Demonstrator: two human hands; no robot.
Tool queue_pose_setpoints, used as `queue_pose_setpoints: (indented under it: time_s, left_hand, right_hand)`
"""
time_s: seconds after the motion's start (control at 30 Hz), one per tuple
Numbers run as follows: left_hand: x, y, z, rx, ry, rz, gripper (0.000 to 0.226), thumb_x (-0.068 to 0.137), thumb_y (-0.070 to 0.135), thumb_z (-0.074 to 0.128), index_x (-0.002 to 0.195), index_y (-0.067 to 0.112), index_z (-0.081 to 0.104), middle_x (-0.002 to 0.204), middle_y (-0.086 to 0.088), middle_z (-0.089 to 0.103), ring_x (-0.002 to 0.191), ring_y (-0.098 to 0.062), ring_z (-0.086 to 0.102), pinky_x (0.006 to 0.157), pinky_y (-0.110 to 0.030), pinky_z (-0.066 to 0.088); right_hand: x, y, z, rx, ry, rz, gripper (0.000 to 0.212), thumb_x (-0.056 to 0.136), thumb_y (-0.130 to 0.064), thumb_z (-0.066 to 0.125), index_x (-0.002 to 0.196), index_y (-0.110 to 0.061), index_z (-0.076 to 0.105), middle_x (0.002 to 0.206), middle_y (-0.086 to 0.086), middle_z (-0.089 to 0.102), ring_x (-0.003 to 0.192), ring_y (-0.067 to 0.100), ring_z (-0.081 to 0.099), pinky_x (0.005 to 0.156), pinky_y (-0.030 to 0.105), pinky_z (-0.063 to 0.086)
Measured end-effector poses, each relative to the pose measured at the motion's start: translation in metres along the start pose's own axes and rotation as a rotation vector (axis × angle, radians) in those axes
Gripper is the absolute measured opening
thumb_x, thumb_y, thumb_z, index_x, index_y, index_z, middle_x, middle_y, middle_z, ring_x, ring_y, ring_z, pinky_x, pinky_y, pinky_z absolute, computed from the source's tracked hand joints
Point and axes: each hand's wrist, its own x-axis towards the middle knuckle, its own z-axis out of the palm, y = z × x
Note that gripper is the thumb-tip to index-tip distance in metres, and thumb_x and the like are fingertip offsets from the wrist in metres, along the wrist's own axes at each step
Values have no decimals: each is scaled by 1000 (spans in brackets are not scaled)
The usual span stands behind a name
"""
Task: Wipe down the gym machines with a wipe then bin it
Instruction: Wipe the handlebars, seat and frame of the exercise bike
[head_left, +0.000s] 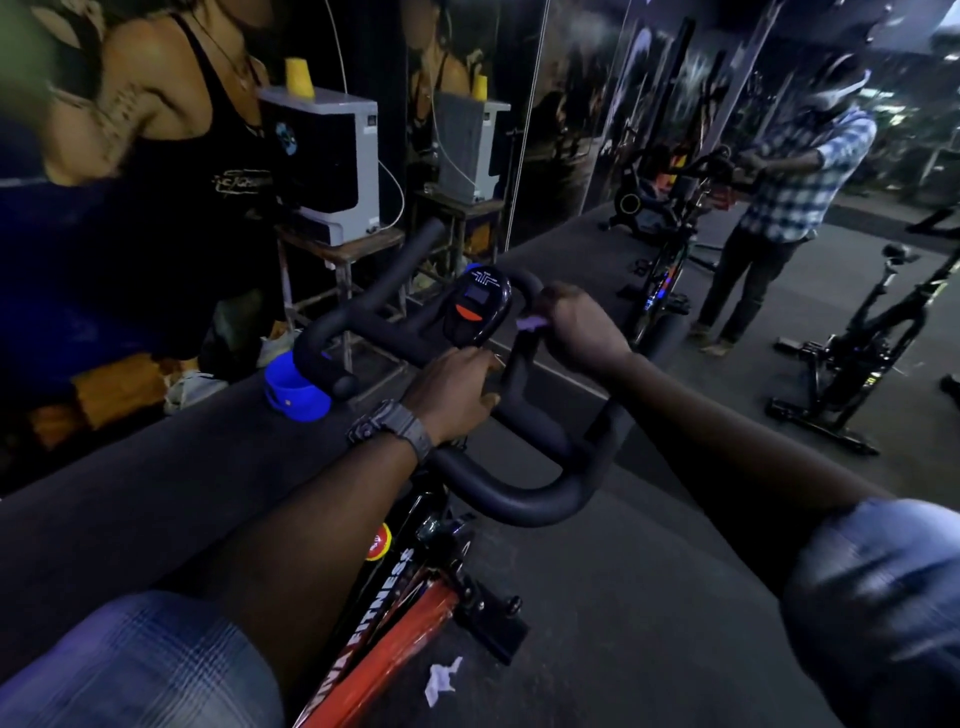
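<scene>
A spin bike with black padded handlebars (519, 499) and an oval black console (475, 309) stands in front of me. My right hand (582, 327) presses a pale wipe (532, 323) against the far right loop of the bars, just right of the console. My left hand (457, 387), with a grey watch on the wrist, grips the centre bar below the console. The bike's red and black frame (395, 613) runs down between my forearms.
A blue cup holder (293, 392) hangs at the left bar end. A crumpled white scrap (441, 680) lies on the dark floor. A mirror wall ahead reflects me and the bike. A grey box (332, 161) sits on a stool at left; another bike (852, 358) stands at right.
</scene>
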Motion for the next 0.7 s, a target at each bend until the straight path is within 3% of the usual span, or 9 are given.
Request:
queue_pose_setpoints:
  time_s: [0.07, 0.13, 0.2, 0.37, 0.47, 0.63, 0.7]
  left_hand:
    - [-3, 3, 1, 5, -1, -12, 36, 87, 27, 68, 119, 15, 60, 119, -5, 59, 114, -26, 53, 98, -39, 45]
    - [-4, 1, 3, 1, 12, -12, 33, 85, 27, 69, 115, 13, 63, 116, -7, 60, 113, -27, 53, 98, -38, 44]
    - [-6, -1, 4, -3, 32, -20, 31, 84, 26, 70, 111, 10, 65, 114, -7, 60, 112, -27, 54, 99, -35, 43]
    - [-8, -1, 6, 22, 33, -20, 30, 85, 26, 69, 110, 10, 67, 113, -8, 59, 111, -26, 52, 100, -33, 40]
    - [-6, -2, 3, 33, 28, -28, 30, 88, 28, 66, 114, 12, 65, 116, -7, 58, 113, -26, 50, 101, -35, 39]
    - [-1, 7, 0, 51, 46, -73, 29, 90, 28, 64, 113, 11, 65, 113, -9, 60, 111, -29, 52, 97, -35, 39]
    - [0, 15, -1, 46, 63, -120, 27, 90, 28, 64, 110, 10, 66, 111, -11, 62, 109, -32, 53, 96, -37, 41]
  right_hand:
    - [-2, -4, 4, 4, 60, 53, 23, 88, -22, 53, 96, -8, 69, 101, 16, 61, 91, 33, 60, 75, 34, 45]
    - [-21, -21, 13, 18, 15, -70, 41, 93, -44, 42, 104, -14, 68, 108, 11, 59, 98, 29, 55, 77, 32, 43]
    - [-35, -24, 14, 1, -2, -79, 53, 90, -50, 32, 114, -19, 67, 113, 7, 55, 102, 28, 50, 79, 36, 47]
    - [2, -7, 0, 45, 118, 208, 23, 85, -19, 58, 104, -16, 71, 94, 14, 58, 85, 37, 60, 70, 35, 47]
    - [14, -9, -1, 77, 124, 298, 23, 83, -12, 62, 105, -13, 71, 96, 16, 58, 85, 39, 61, 71, 38, 48]
    - [-20, -25, 4, 163, 102, 111, 25, 89, -29, 55, 92, -10, 72, 103, 12, 60, 87, 28, 60, 70, 30, 42]
    - [-35, -34, 8, 191, 76, 89, 19, 85, -24, 58, 90, -11, 71, 101, 11, 60, 85, 27, 61, 70, 32, 46]
